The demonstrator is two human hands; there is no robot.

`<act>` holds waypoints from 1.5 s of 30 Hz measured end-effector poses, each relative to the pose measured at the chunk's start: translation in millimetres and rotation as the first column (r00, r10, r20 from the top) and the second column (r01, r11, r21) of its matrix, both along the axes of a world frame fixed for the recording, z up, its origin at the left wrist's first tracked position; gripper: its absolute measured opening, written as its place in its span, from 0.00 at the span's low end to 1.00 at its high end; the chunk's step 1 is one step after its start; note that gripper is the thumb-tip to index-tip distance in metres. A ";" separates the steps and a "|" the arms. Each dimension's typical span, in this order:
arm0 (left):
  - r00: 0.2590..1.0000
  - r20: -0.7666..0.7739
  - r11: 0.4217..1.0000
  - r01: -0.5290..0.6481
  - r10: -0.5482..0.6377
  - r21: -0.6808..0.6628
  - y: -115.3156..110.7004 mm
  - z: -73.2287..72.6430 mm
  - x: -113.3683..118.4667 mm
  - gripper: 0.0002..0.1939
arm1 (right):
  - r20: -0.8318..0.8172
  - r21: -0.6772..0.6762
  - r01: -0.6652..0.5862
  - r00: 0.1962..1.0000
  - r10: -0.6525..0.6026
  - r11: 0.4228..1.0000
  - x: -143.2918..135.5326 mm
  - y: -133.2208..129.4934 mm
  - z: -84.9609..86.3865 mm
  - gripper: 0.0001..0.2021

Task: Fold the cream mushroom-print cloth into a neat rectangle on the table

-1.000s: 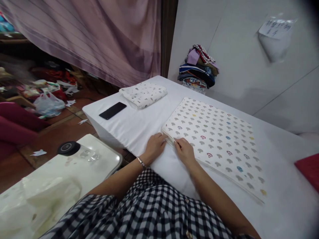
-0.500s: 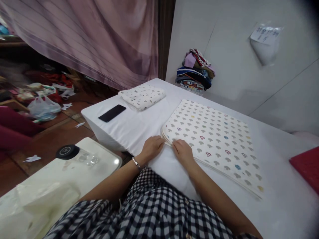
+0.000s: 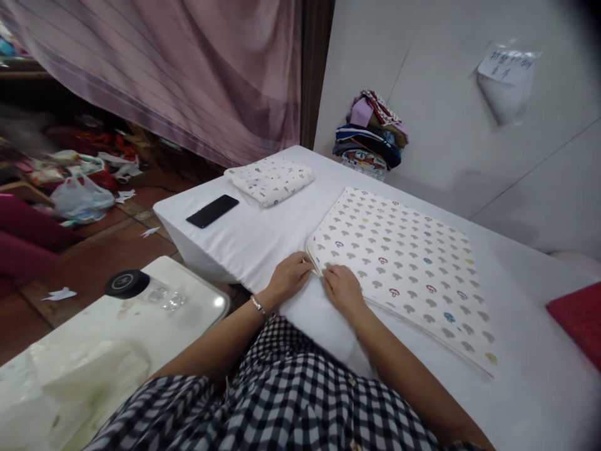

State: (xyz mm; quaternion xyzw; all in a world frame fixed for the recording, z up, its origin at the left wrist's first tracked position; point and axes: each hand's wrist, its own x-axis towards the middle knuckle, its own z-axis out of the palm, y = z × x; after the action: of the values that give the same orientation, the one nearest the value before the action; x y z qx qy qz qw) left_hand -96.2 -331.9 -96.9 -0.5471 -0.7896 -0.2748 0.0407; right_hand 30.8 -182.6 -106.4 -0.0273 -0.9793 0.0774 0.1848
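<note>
My left hand (image 3: 290,276) and right hand (image 3: 342,288) both pinch the near corner of the folded mushroom-print cloth (image 3: 404,263), which lies flat on the white table (image 3: 263,241). I judge the stacked layers could slip out of line if one hand tugs harder, skewing the fold; the phone (image 3: 212,210) sits well apart.

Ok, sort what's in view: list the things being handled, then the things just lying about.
Being handled:
left hand
right hand
white mushroom-print folded cloth, both hands at its near corner

Lying about:
black phone
small folded white printed cloth
pile of colourful clothes
red cloth
</note>
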 end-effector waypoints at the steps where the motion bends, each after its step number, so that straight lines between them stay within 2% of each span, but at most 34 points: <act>1: 1.000 -0.001 1.000 -0.006 0.006 -0.001 0.3 -0.3 -0.1 0.12 | 0.012 0.001 -0.004 1.000 0.003 1.000 0.2 -0.6 -0.2 0.11; 5: 0.999 0.019 0.999 -0.035 0.035 -0.027 0.9 -2.4 -1.3 0.12 | 0.028 0.000 0.013 1.000 -0.013 1.000 -0.4 -0.9 -2.3 0.11; 11: 0.996 0.085 1.000 0.018 -0.018 -0.004 4.1 -4.5 -6.6 0.13 | 0.038 -0.010 0.057 0.998 -0.057 0.998 -5.3 2.2 -4.7 0.11; 14: 0.993 0.114 0.999 0.018 -0.014 -0.033 7.7 -3.4 -7.9 0.13 | 0.045 -0.033 0.056 0.998 -0.054 0.998 -5.8 5.0 -3.9 0.11; 17: 0.994 0.108 0.999 0.015 -0.009 -0.051 12.1 -0.9 -8.4 0.18 | 0.069 -0.043 0.050 0.997 -0.047 0.998 -6.7 7.0 -2.6 0.11; 19: 0.996 0.078 0.998 0.044 -0.039 -0.055 15.0 0.7 -9.5 0.23 | 0.086 -0.040 0.045 0.995 -0.041 0.998 -8.1 7.0 -1.4 0.11; 22: 0.992 0.050 0.984 0.122 -0.117 -0.130 18.3 1.4 -13.1 0.19 | 0.100 -0.042 0.041 0.994 -0.036 0.998 -7.5 6.2 0.7 0.12; 26: 0.990 0.075 0.974 0.135 -0.124 -0.180 19.9 1.4 -20.3 0.15 | 0.074 -0.024 0.086 0.994 -0.084 0.996 11.0 14.5 1.5 0.18; 29: 0.985 0.121 0.972 0.146 -0.125 -0.185 22.2 6.1 -26.1 0.15 | 0.049 -0.005 0.147 0.988 -0.146 0.989 42.0 31.8 -1.6 0.20; 33: 0.978 0.148 0.948 0.181 -0.146 -0.261 29.7 17.7 -32.3 0.15 | 0.028 0.020 0.224 0.974 -0.224 0.974 91.4 56.1 -8.4 0.20; 37: 0.981 0.126 0.931 0.179 -0.146 -0.317 35.9 26.5 -34.4 0.14 | -0.075 0.058 0.275 0.960 -0.270 0.960 122.8 62.0 -10.9 0.19; 40: 0.981 0.123 0.922 0.182 -0.149 -0.341 36.8 29.1 -33.7 0.14 | -0.163 0.075 0.265 0.954 -0.250 0.961 124.1 52.2 -8.1 0.15; 45: 0.983 0.126 0.931 0.167 -0.132 -0.325 36.4 28.5 -32.0 0.14 | -0.126 0.105 0.122 0.986 -0.109 0.987 93.9 31.8 -4.3 0.12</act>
State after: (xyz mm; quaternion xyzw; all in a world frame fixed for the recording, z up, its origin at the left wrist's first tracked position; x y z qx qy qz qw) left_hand -128.2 -295.5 -68.4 -0.5898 -0.7819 -0.1666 -0.1141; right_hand 124.7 -150.9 -110.7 -0.0689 -0.9660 0.0126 0.2489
